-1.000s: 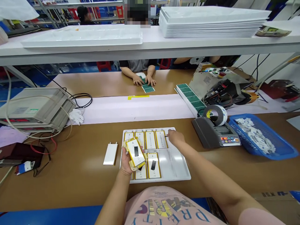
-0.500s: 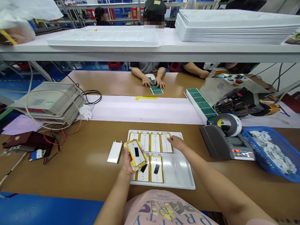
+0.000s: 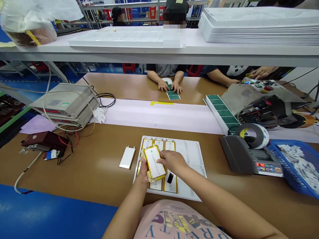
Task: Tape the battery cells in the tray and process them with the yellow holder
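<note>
The left hand (image 3: 143, 171) grips a stack of flat batteries (image 3: 154, 162), the right hand (image 3: 173, 161) pinching the top one's right edge — all above a white tray (image 3: 193, 154) holding more. Left of it, a lone white battery (image 3: 127, 157) lies on the desk (image 3: 99, 162) — right, a dark machine (image 3: 235, 157) and a blue basket (image 3: 296, 184).

The head camera looks forward and down across the brown workbench (image 3: 94, 159). The left hand (image 3: 144, 172) and right hand (image 3: 174, 161) are near it, the raised white shelf (image 3: 159, 57) farther off
</note>
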Demonstrator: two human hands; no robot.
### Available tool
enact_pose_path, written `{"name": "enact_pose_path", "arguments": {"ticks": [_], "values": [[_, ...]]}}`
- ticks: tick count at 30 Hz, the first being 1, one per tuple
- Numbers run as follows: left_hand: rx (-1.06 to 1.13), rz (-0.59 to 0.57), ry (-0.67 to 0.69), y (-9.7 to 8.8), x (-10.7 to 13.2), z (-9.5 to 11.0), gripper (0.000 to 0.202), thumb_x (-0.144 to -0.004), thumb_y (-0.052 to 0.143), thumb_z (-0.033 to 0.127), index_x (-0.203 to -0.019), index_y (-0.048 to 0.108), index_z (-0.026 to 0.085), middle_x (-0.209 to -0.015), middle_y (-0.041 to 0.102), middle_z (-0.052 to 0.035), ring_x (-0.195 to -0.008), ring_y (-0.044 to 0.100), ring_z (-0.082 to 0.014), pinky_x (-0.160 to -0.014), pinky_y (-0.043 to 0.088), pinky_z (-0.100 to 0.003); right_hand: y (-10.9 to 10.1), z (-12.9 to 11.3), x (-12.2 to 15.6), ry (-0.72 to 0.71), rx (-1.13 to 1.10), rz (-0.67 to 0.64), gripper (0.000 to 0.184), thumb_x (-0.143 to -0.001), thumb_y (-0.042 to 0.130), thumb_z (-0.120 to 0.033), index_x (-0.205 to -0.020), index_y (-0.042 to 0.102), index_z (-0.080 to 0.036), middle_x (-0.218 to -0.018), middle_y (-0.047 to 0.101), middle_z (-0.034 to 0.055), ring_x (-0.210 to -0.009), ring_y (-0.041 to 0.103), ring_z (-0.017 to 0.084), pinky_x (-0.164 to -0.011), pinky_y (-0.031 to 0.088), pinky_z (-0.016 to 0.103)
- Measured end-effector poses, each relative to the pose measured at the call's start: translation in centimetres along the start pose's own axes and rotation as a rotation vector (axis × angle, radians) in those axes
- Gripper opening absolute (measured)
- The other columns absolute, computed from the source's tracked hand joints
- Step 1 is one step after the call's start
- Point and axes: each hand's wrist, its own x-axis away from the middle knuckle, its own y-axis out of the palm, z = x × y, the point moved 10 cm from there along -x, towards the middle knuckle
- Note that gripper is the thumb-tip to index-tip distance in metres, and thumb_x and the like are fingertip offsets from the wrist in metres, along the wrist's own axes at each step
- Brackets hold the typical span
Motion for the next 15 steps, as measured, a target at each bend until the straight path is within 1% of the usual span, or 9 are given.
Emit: {"name": "enact_pose_path", "arguments": {"ticks": [1,3,5,6,8,10,12,13,15], "values": [[-0.004,-0.025,0.009,0.2,0.3,0.2,0.072,-0.057,0.056,0.064,-0.113,0.048,0.019,-0.105,0.057,-0.0084,-0.102,0.051,-0.0249,-0.09,0.038,-0.04,-0.8,0.3,0.6,0.018,0.044,0.042,0.041,-0.073,0.04,-0.051,-0.089,0.052,-0.015,-0.091,0.05,0.0032,-0.081,0.042,0.002,-0.068,0.022,0.011],[-0.013,-0.056,0.022,0.7,1.0,0.9,0.069,-0.059,0.056,0.062,-0.113,0.048,0.019,-0.106,0.055,-0.0086,-0.098,0.053,-0.0237,-0.091,0.037,-0.042,-2.6,2.0,1.7,0.076,0.144,0.131,0.047,-0.077,0.027,-0.056,-0.091,0.05,-0.017,-0.094,0.049,0.0028,-0.085,0.042,0.003,-0.069,0.021,0.012],[-0.04,-0.038,0.044,0.9,1.9,2.2,0.063,-0.063,0.057,0.053,-0.114,0.046,0.018,-0.108,0.054,-0.0091,-0.092,0.055,-0.022,-0.089,0.038,-0.044,-3.5,5.0,2.5,0.174,0.243,0.169,0.05,-0.081,0.015,-0.054,-0.094,0.048,-0.02,-0.094,0.05,0.0016,-0.083,0.043,0.003,-0.068,0.02,0.012],[-0.073,0.004,0.057,0.7,2.3,3.1,0.058,-0.064,0.058,0.046,-0.113,0.046,0.017,-0.107,0.054,-0.0093,-0.09,0.055,-0.0212,-0.087,0.039,-0.044,-3.2,6.8,2.8,0.226,0.281,0.153,0.048,-0.082,0.013,-0.051,-0.095,0.048,-0.02,-0.095,0.05,0.0013,-0.081,0.043,0.002,-0.067,0.02,0.012],[-0.202,0.185,0.1,-0.8,3.3,5.4,0.05,-0.063,0.058,0.031,-0.109,0.047,0.015,-0.103,0.055,-0.0092,-0.087,0.055,-0.02,-0.08,0.044,-0.039,-1.2,10.2,3.1,0.298,0.322,0.058,0.04,-0.083,0.016,-0.042,-0.097,0.047,-0.021,-0.097,0.05,0.0016,-0.08,0.044,0.002,-0.067,0.02,0.012],[-0.418,0.488,0.16,-3.4,5.0,8.4,0.048,-0.058,0.059,0.022,-0.105,0.049,0.015,-0.098,0.056,-0.0085,-0.08,0.055,-0.0176,-0.07,0.047,-0.032,1.9,12.5,3.3,0.316,0.352,-0.053,0.034,-0.082,0.019,-0.033,-0.098,0.047,-0.021,-0.097,0.05,0.0019,-0.081,0.046,0.003,-0.067,0.022,0.011],[-0.691,0.788,0.232,-5.6,7.2,12.1,0.058,-0.056,0.06,0.02,-0.112,0.045,0.019,-0.1,0.055,-0.0074,-0.073,0.055,-0.0143,-0.061,0.046,-0.026,4.6,13.5,3.5,0.311,0.378,-0.107,0.032,-0.081,0.021,-0.025,-0.1,0.047,-0.02,-0.097,0.05,0.003,-0.084,0.047,0.003,-0.068,0.024,0.011],[-0.825,0.893,0.259,-6.2,8.0,13.8,0.066,-0.056,0.061,0.022,-0.118,0.039,0.022,-0.103,0.053,-0.0071,-0.071,0.054,-0.0134,-0.059,0.046,-0.025,5.6,13.7,3.6,0.308,0.388,-0.111,0.033,-0.08,0.022,-0.022,-0.101,0.047,-0.019,-0.097,0.05,0.0041,-0.086,0.047,0.004,-0.069,0.025,0.011],[-1.059,1.001,0.268,-6.9,8.7,16.3,0.083,-0.058,0.061,0.025,-0.13,0.02,0.031,-0.114,0.048,-0.0072,-0.076,0.054,-0.0142,-0.06,0.045,-0.024,6.6,13.5,3.7,0.308,0.4,-0.099,0.034,-0.079,0.021,-0.017,-0.103,0.046,-0.015,-0.098,0.049,0.0073,-0.088,0.047,0.004,-0.072,0.027,0.012]]}}
